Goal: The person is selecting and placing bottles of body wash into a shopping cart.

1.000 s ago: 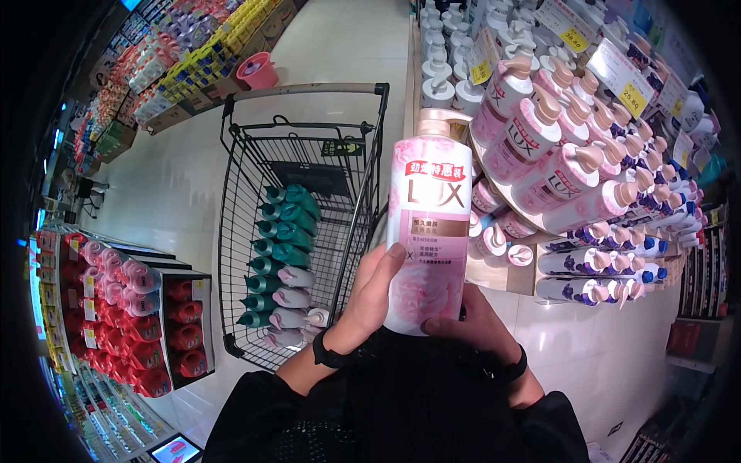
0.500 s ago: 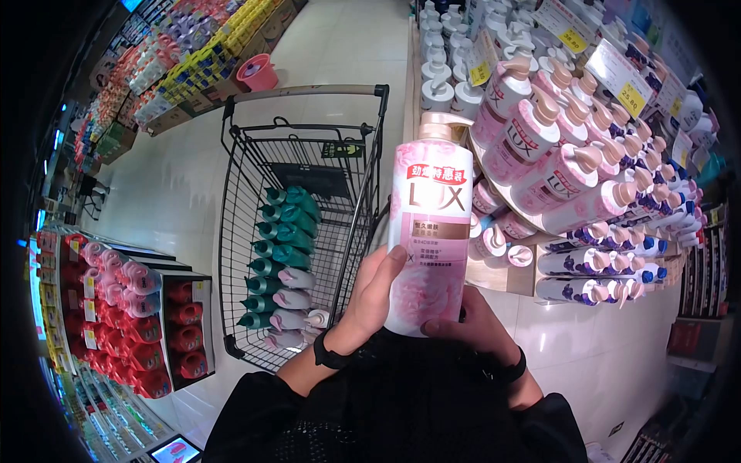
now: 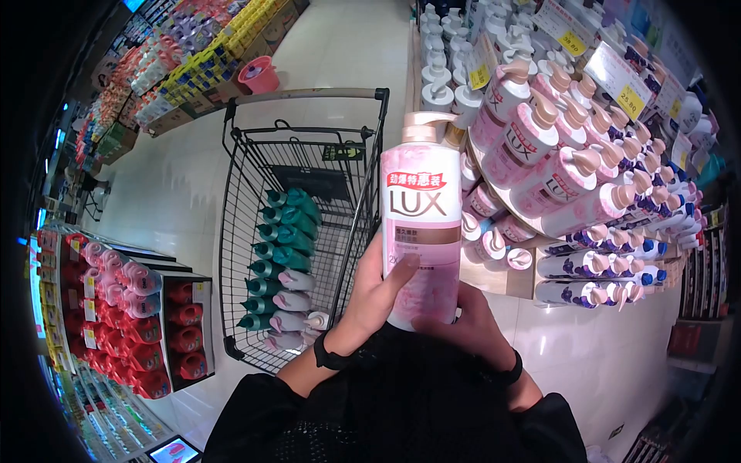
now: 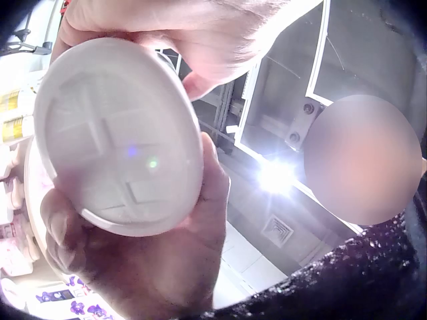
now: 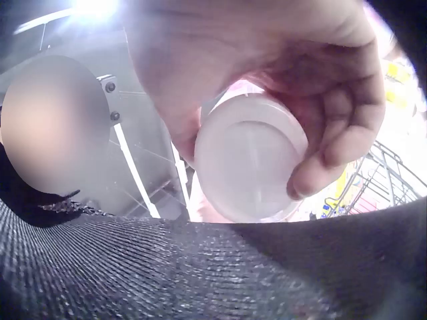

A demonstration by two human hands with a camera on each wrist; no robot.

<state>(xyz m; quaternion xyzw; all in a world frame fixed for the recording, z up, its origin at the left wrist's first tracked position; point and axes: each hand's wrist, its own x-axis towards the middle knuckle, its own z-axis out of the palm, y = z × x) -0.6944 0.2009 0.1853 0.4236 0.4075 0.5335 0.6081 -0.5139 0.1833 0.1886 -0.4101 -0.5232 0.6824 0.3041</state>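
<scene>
Both hands hold a large pink and white LUX pump bottle (image 3: pixel 421 297) upright in front of the body in the head view. The left hand (image 3: pixel 370 297) grips its left side, thumb across the front label. Around the lower right side curls the right hand (image 3: pixel 480 328), near the base. In the left wrist view the oval white base (image 4: pixel 120 140) shows between the left hand (image 4: pixel 180 30) above and the right hand (image 4: pixel 150 267) below. The right wrist view shows the base (image 5: pixel 250 167) with the right hand (image 5: pixel 267 53) curled round it.
A shopping cart (image 3: pixel 235 231) on the left carries several teal and pale bottles. At the right stands a display with several LUX bottles (image 3: pixel 527 139) and price signs (image 3: pixel 617 77). Red bottles (image 3: pixel 143 328) fill a lower-left shelf; a pink bucket (image 3: pixel 258 76) stands farther back.
The bottle has moved slightly left and turned a little, with its label shifted left. The left thumb lies further across the label. Both hands have kept hold of the bottle.
</scene>
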